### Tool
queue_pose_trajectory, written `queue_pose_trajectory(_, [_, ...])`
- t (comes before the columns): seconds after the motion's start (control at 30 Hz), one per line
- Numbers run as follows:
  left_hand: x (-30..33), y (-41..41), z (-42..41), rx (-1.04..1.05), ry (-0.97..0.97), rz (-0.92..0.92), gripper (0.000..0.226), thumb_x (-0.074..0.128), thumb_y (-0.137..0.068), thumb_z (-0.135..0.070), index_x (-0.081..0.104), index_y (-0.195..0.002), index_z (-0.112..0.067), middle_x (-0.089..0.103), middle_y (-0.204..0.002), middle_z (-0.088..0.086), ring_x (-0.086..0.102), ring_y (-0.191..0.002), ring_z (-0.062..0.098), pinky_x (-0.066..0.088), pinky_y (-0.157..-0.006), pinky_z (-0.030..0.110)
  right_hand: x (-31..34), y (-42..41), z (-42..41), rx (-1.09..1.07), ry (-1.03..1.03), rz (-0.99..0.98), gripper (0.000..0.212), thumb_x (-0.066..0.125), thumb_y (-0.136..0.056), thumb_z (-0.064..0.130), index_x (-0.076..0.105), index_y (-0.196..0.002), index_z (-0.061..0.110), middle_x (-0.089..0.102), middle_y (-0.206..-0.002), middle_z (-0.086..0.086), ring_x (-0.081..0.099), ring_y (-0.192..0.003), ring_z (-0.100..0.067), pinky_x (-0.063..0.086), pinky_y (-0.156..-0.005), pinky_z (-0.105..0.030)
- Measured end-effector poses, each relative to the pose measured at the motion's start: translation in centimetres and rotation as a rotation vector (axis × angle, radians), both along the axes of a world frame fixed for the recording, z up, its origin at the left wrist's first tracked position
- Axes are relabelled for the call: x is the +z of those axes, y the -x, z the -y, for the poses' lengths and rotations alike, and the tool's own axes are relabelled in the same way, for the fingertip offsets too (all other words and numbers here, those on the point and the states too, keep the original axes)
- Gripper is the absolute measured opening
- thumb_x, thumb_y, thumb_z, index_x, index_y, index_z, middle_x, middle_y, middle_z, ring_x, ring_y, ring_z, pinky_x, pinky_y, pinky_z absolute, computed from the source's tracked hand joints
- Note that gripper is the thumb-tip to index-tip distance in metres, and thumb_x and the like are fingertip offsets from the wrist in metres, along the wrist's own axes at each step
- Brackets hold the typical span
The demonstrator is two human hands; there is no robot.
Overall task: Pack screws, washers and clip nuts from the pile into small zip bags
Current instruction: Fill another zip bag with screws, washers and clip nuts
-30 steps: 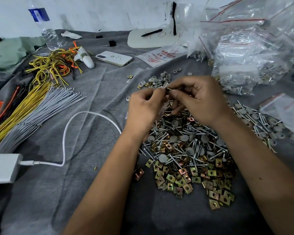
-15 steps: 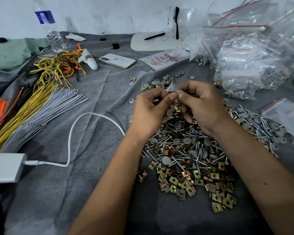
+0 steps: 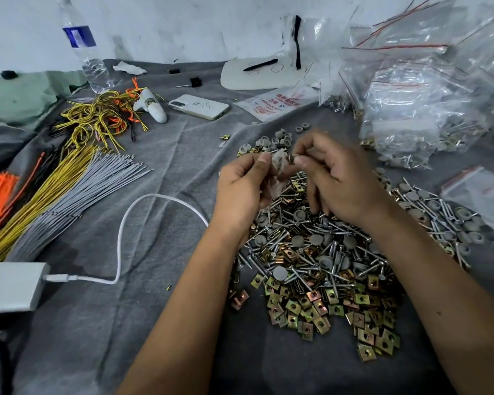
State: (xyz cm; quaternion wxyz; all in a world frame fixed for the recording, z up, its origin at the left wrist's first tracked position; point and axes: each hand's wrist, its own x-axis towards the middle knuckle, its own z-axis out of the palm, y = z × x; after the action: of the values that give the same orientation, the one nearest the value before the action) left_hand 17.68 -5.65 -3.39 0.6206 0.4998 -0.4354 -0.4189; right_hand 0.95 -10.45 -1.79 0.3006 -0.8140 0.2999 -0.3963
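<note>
Left hand (image 3: pixel 241 185) grips a crumpled small zip bag (image 3: pixel 277 163), contents unreadable; right hand (image 3: pixel 337 181) pinches a clip nut (image 3: pixel 292 158) at its 3 o'clock edge

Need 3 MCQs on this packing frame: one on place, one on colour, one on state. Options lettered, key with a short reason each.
1. Where does the phone lie?
A. on the grey cloth beyond the white cable, by the wall side
B. on top of the hardware pile
C. inside a zip bag

2. What colour is the bundle of straight ties nearest the white cable?
A. orange
B. grey
C. green

3. What is the left hand doing?
A. lying flat on the cloth
B. gripping the water bottle
C. holding a small clear bag above the pile

Key:
1 A: the phone sits on bare cloth between the tangled wires and the printed packet.
2 B: the grey bundle lies beside the cable, with yellow and orange ones further left.
3 C: its fingers curl round the crumpled bag while the right hand pinches a small part at the bag's mouth.
</note>
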Motion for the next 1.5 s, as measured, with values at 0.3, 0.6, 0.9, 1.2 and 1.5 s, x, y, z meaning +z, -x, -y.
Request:
queue_pose_trajectory(0.3, [-0.1, 0.2, -0.4, 0.266, 0.207, 0.515, 0.027, 0.060, -0.099, -0.028, 0.065, -0.075, -0.016, 0.053, -0.059, -0.007, 0.047, -0.057, 0.011, 0.036, -0.056, 0.032, -0.3, -0.1, 0.6, -0.109, 0.194, -0.162, 0.015, 0.076, -0.091, 0.018, 0.079, -0.106, 0.018, 0.055, -0.058, 0.040, 0.063, -0.056, 0.010, 0.048, -0.061, -0.006])
queue_pose_trajectory(0.6, [0.1, 0.4, -0.5, 0.270, 0.153, 0.461, 0.027, 0.057, -0.105, -0.021, 0.068, -0.083, -0.009, 0.064, -0.066, 0.013, 0.057, -0.063, 0.037, 0.045, -0.057, 0.047, -0.2, 0.1, 0.3, -0.104, 0.153, -0.085, 0.025, 0.059, -0.102, 0.016, 0.071, -0.124, 0.020, 0.075, -0.072, 0.003, 0.065, -0.048, -0.005, 0.044, -0.058, -0.009])
queue_pose_trajectory(0.9, [0.0, 0.6, -0.5, 0.236, 0.100, 0.446, 0.025, 0.053, -0.102, -0.013, 0.064, -0.080, -0.010, 0.060, -0.064, 0.004, 0.052, -0.058, 0.020, 0.044, -0.056, 0.045, -0.1, 0.0, 0.2, -0.064, 0.165, 0.017, 0.007, 0.070, -0.095, 0.014, 0.068, -0.101, 0.013, 0.075, -0.090, 0.009, 0.070, -0.055, -0.006, 0.053, -0.052, -0.017])
queue_pose_trajectory(1.2, [0.0, 0.8, -0.5, 0.236, 0.135, 0.461, 0.022, 0.050, -0.093, -0.018, 0.059, -0.076, -0.008, 0.057, -0.061, 0.006, 0.047, -0.056, 0.016, 0.039, -0.055, 0.039, -0.7, -0.3, 0.5, -0.136, 0.178, -0.082, 0.025, 0.078, -0.088, 0.010, 0.078, -0.112, 0.016, 0.077, -0.097, 0.010, 0.069, -0.077, 0.011, 0.057, -0.073, -0.014])
queue_pose_trajectory(1.5, [-0.2, 0.6, -0.3, 0.129, 0.123, 0.576, 0.024, 0.055, -0.098, -0.007, 0.062, -0.077, -0.016, 0.058, -0.065, -0.003, 0.052, -0.061, 0.017, 0.039, -0.059, 0.036, 0.0, -0.1, 0.2, -0.083, 0.262, -0.094, 0.042, 0.082, -0.085, 0.015, 0.072, -0.125, 0.022, 0.075, -0.105, 0.006, 0.068, -0.084, -0.001, 0.053, -0.082, -0.014])
